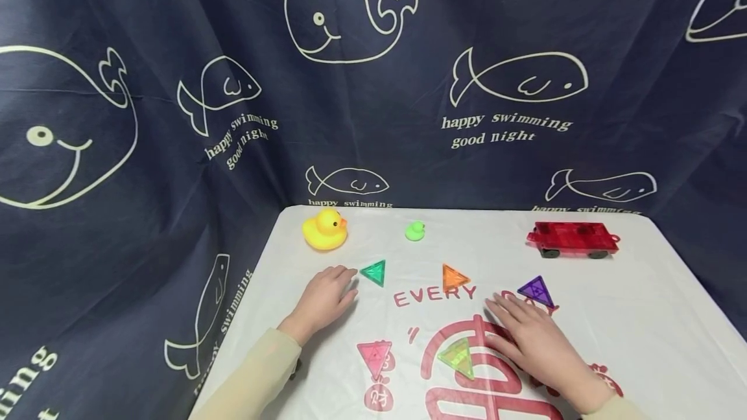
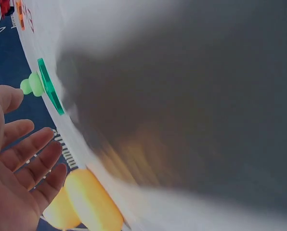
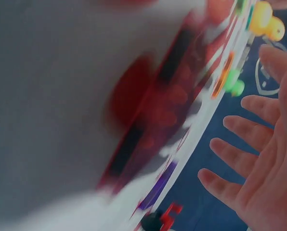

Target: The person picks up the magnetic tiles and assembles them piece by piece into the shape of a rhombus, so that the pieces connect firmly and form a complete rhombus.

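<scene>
My left hand hovers or rests just left of a green triangular tile, its fingers relaxed and slightly bent, holding nothing. In the left wrist view that palm faces the camera with the fingers spread. My right hand lies between a purple triangular tile and a yellow-green triangular tile, fingers extended and nothing in its grasp. An orange triangular tile sits at the middle of the table, and a pink triangular tile lies nearer. Whether either hand touches the table is unclear.
Along the table's far side are a yellow rubber duck, a small green duck and a red wheeled toy base. Red print marks the white tablecloth. A dark blue curtain hangs behind and to the left.
</scene>
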{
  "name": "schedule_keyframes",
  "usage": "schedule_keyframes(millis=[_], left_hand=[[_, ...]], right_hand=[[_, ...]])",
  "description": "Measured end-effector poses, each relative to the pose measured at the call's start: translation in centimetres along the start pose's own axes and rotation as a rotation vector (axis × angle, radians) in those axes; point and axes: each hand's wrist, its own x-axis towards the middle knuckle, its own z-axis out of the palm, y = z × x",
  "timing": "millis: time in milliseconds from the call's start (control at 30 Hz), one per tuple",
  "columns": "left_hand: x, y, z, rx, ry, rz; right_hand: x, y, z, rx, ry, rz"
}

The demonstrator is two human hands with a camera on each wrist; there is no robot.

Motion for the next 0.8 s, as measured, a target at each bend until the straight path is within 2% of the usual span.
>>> schedule_keyframes(millis=[167, 367, 533, 800], left_hand=[[1.8, 0.8, 0.9, 0.011, -0.048, -0.022], [3.6, 1.7, 1.6, -0.02, -0.061, -0.043], [4.5, 2.1, 2.0, -0.031, -0.05, -0.063], [5.4, 3.1, 2.5, -0.026, -0.089, -0.118]], right_hand=[[1.8, -3.0, 1.6, 0.034, 0.008, -0.097], [3.8, -6.9, 3.3, 0.051, -0.031, -0.208], [4.9, -10.0, 4.1, 0.056, -0.104, -0.269], [6.0, -13.7, 5.0, 0.0, -0.12, -0.412]])
